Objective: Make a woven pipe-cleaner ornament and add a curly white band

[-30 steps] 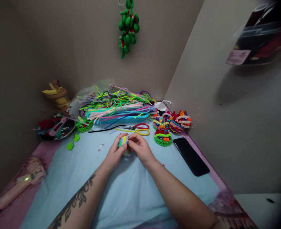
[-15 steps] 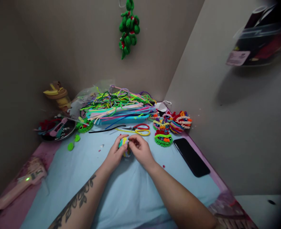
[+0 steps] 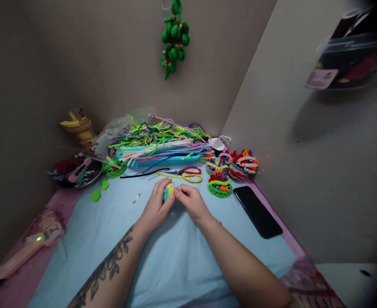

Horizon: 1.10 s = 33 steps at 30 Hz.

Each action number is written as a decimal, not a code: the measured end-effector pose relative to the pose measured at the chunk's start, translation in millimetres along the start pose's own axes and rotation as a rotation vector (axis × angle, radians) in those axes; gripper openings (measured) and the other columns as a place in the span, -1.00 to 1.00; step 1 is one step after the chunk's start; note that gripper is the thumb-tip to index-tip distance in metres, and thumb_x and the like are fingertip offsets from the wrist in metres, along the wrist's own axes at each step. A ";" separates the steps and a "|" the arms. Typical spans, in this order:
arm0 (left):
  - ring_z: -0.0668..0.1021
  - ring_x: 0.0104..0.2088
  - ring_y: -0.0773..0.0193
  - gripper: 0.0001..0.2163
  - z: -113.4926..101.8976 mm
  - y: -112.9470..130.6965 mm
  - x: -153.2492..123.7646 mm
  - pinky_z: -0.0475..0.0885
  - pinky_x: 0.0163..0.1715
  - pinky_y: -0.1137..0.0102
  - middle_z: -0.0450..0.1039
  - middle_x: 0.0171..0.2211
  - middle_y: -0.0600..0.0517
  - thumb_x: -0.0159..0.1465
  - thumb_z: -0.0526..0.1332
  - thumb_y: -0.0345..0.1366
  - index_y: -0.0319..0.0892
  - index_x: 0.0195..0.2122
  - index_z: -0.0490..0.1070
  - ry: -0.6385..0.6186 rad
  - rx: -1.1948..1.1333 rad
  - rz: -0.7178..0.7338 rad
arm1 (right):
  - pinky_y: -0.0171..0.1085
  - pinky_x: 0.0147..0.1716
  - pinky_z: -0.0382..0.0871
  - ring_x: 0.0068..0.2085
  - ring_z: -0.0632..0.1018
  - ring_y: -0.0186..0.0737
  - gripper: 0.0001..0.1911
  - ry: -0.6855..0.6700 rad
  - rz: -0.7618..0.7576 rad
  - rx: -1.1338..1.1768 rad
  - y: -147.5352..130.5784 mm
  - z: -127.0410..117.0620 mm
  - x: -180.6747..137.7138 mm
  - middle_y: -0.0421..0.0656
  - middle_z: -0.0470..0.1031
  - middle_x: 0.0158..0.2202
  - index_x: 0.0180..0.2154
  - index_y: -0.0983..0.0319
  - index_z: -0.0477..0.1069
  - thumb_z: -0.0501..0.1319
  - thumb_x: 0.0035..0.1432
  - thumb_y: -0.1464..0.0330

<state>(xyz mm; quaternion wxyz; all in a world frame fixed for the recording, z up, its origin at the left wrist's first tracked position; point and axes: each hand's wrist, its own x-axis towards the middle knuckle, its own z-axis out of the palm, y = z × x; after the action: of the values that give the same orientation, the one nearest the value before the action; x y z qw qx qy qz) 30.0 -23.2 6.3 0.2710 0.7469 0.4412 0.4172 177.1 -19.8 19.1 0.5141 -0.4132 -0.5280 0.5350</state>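
My left hand (image 3: 156, 206) is closed round a small coil of coloured pipe cleaners (image 3: 167, 191), green and yellow on the side that shows. My right hand (image 3: 190, 202) meets it from the right, thumb and forefinger pinched at the coil's edge. Both hands hover just above the light blue cloth (image 3: 175, 256) in the middle of the table. Whether a loose strand runs between the fingers is too small to make out.
A heap of pipe cleaners (image 3: 159, 143) lies at the back, with red and yellow scissors (image 3: 185, 173) in front. Finished woven pieces (image 3: 230, 171) and a black phone (image 3: 257, 211) sit at right. A pink glue gun (image 3: 25, 252) and a metal dish (image 3: 78, 171) are at left. A green ornament (image 3: 175, 38) hangs on the wall.
The coil has turned in my left hand, now showing its green edge. My right fingers have shifted slightly down and to the right along it.
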 end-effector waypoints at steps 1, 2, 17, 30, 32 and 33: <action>0.23 0.20 0.11 -0.60 0.1 -1.3 -0.2 0.12 0.21 0.12 0.19 0.15 -0.17 0.32 0.04 -0.22 -0.14 0.18 0.13 -0.013 0.019 0.013 | -0.32 -0.44 0.20 -0.50 0.32 -0.34 -0.75 -0.008 0.016 0.022 1.1 -0.9 0.6 -0.26 0.35 -0.58 -0.54 0.24 0.42 0.25 0.04 0.21; 0.22 0.21 0.12 -0.58 0.1 -2.4 -0.4 0.11 0.21 0.12 0.17 0.17 -0.17 0.33 0.03 -0.22 -0.14 0.20 0.11 -0.026 0.030 0.019 | -0.33 -0.47 0.17 -0.52 0.28 -0.35 -0.74 -0.012 0.035 0.040 2.2 -1.6 1.2 -0.28 0.31 -0.61 -0.56 0.24 0.40 0.26 0.03 0.20; 0.36 0.13 0.03 -0.35 -1.4 -4.4 3.0 0.30 0.09 0.17 0.24 0.14 -0.17 0.09 0.32 -0.16 -0.13 0.20 0.15 0.023 -0.144 -0.136 | -0.38 -0.65 -0.10 -0.63 0.09 -0.44 -0.63 -0.002 0.121 0.221 5.7 -3.3 3.4 -0.34 0.13 -0.66 -0.54 0.23 0.32 0.25 0.04 0.07; 0.36 0.11 0.04 -0.41 -0.8 0.1 3.6 0.26 0.10 0.13 0.30 0.08 -0.14 0.08 0.34 -0.21 -0.10 0.14 0.24 0.017 0.000 -0.049 | -0.41 -0.70 0.00 -0.66 0.20 -0.46 -0.71 0.074 0.153 0.243 3.2 3.8 2.2 -0.34 0.26 -0.68 -0.46 0.24 0.40 0.34 -0.10 0.17; 0.35 0.11 0.03 -0.41 0.1 0.0 3.4 0.26 0.11 0.13 0.30 0.06 -0.15 0.08 0.34 -0.21 -0.12 0.14 0.25 0.010 0.015 -0.038 | -0.42 -0.70 0.00 -0.67 0.20 -0.46 -0.71 0.088 0.169 0.259 2.1 3.8 2.5 -0.34 0.26 -0.70 -0.46 0.25 0.39 0.35 -0.11 0.17; 0.35 0.12 0.03 -0.40 0.5 0.1 3.2 0.26 0.11 0.13 0.30 0.06 -0.15 0.07 0.35 -0.19 -0.12 0.14 0.25 0.008 0.020 -0.035 | -0.42 -0.70 -0.01 -0.67 0.20 -0.46 -0.71 0.096 0.181 0.280 1.9 3.9 2.7 -0.35 0.26 -0.71 -0.47 0.25 0.39 0.35 -0.12 0.18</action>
<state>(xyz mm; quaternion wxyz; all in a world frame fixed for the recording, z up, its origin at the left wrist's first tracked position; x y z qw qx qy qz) 31.3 -20.5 7.4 0.2691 0.7402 0.4592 0.4109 172.8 -17.5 17.9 0.5407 -0.4087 -0.3838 0.6271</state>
